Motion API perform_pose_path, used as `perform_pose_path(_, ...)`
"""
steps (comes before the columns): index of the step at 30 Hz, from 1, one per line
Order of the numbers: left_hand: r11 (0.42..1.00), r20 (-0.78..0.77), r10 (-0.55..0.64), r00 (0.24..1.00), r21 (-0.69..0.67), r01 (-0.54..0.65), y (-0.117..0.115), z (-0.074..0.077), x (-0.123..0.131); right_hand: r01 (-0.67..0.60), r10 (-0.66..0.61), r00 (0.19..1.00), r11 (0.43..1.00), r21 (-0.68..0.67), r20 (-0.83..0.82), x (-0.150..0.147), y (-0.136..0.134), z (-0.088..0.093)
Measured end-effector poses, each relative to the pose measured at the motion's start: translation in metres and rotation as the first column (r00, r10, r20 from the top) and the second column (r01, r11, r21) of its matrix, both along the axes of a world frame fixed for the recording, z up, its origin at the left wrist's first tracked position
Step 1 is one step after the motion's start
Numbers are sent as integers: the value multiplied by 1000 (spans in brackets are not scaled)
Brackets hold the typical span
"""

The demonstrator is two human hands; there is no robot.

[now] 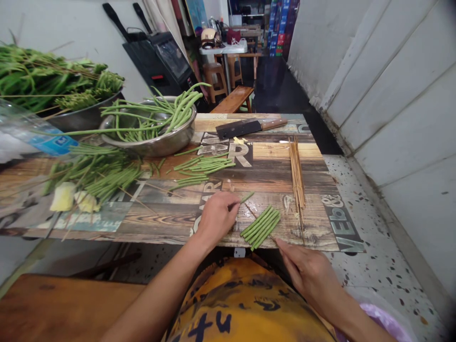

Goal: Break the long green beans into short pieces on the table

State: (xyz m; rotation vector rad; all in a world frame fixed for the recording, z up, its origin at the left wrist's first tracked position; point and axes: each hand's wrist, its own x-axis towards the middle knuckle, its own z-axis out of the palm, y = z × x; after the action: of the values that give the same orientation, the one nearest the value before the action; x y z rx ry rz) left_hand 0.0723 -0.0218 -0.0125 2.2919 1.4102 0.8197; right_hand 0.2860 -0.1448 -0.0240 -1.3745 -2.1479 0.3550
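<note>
My left hand [218, 216] pinches a short cut piece of green bean [247, 196] close to the tip of a thin wooden skewer. Several bean pieces [261, 227] sit side by side on that skewer, a little above the table's front edge. The skewer's lower end is gripped by the closed fingers of my right hand [309, 266]. Loose cut green beans [204, 166] lie on the table beyond my left hand. A bundle of bare wooden skewers [296, 175] rests to the right.
A cleaver [245, 127] lies at the table's far side. Long beans fill a metal bowl [153, 146], with a larger basin of leafy greens [60, 90] behind it. More skewered beans [114, 178] and pale yellow pieces [63, 196] are at the left. A wooden bench [71, 304] stands below.
</note>
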Motion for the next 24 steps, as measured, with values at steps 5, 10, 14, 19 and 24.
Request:
perform_pose_path(5,999,-11,-32,999,35,32,-1,1,1,4,-3,1000,998,-55,21,-1,0,5)
perform_pose_path(10,998,-24,-57,998,31,58,0,3,1,18,-14,998,998,-60,59,-4,2,8)
perform_pose_path(14,997,-21,-73,997,20,73,0,4,0,14,-10,995,999,-46,98,-6,3,6)
perform_pose_path(19,996,-19,-84,996,13,84,2,2,-2,15,-9,993,999,-48,122,-7,6,7)
perform_pose_path(24,992,-3,-126,992,0,126,5,1,-5,6,0,993,999,-48,121,-7,8,8)
